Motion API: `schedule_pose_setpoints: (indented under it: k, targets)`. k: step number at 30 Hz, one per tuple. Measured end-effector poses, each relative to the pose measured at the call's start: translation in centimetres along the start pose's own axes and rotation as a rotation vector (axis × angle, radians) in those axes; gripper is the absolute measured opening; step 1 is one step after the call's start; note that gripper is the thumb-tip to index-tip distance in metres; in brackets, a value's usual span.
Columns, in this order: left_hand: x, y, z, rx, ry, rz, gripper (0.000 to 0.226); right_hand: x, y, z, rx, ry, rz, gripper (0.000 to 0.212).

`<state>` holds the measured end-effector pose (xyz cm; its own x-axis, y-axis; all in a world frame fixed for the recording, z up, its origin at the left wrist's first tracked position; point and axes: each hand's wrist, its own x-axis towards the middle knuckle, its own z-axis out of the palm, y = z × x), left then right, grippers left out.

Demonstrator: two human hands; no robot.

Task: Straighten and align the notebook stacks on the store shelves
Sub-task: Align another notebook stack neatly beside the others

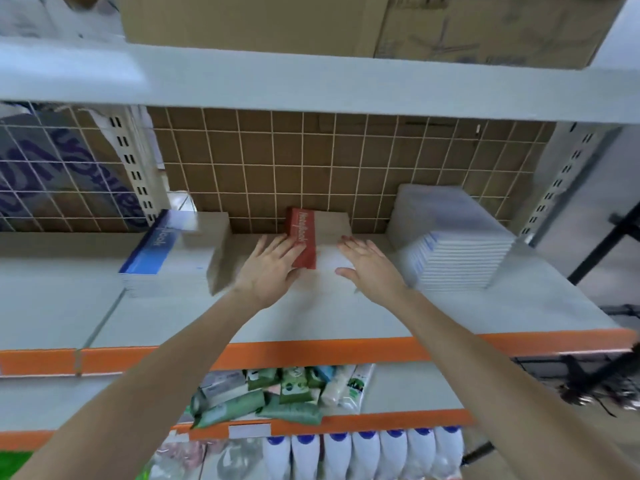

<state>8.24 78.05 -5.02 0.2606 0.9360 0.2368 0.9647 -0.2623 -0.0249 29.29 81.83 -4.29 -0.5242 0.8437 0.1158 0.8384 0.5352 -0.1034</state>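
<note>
Store shelving of pale grey board (pixel 450 317) holds three notebook stacks. Both hands, left hand (pixel 273 268) and right hand (pixel 372 268), lie flat with fingers straight on the middle stack with a red-spined cover (pixel 304 237). Judging by their skewed edges, the blue-covered left stack (pixel 156 251) and white right stack (pixel 457 251) remain unaligned.

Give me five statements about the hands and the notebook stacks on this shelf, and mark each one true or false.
1. The left hand lies with straight fingers on the red-spined notebook stack. True.
2. The right hand grips a single notebook lifted off the shelf. False: it rests flat on the middle stack, fingers extended.
3. The blue-spined notebook stack stands to the left of the hands. True.
4. The white notebook stack on the right is being touched by both hands. False: neither hand is on it.
5. The cardboard box sits on the shelf below the notebooks. False: it is on the shelf above.
</note>
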Motion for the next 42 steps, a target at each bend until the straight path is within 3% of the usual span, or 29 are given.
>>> schedule_pose_setpoints:
  k: [10,16,24,32,38,42]
  targets:
    - [0.9,1.3,1.3,-0.010,-0.085,-0.105,0.047,0.7,2.8,1.1,0.079,-0.115,-0.058,0.056]
    - [1.0,0.9,1.9,-0.115,-0.046,-0.115,0.045,0.5,3.3,1.3,0.362,-0.086,0.044,0.055]
    - [0.9,0.3,1.6,-0.114,-0.021,-0.086,0.045,0.6,3.6,0.8,0.502,-0.098,0.089,0.058]
    - [0.8,0.0,1.1,-0.134,-0.058,-0.084,0.046,0.4,3.2,0.7,0.460,-0.093,0.088,0.050]
    - [0.3,-0.4,1.5,-0.095,-0.151,-0.053,0.053,-0.1,2.7,1.1,0.351,-0.120,0.044,0.066]
    - [0.5,-0.2,1.8,-0.088,-0.135,-0.077,0.050,0.3,2.5,1.5,0.305,-0.078,0.093,0.066]
